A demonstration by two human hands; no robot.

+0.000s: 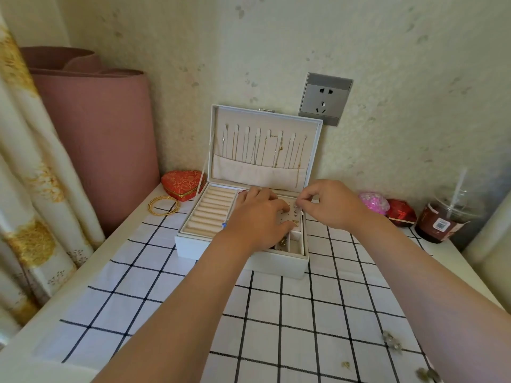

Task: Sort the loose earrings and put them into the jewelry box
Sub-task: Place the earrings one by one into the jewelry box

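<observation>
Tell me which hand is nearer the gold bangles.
Left. The left hand lies over the jewelry box, right of the gold bangles; the right hand is farther right.

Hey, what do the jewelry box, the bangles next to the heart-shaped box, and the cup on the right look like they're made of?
The jewelry box looks like white faux leather outside, smooth and matte, with a beige velvety lining inside. The bangles look like gold-toned metal, thin and shiny; real gold can't be judged. The cup is clear plastic with a domed lid and straw, since dark drink shows through.
</observation>
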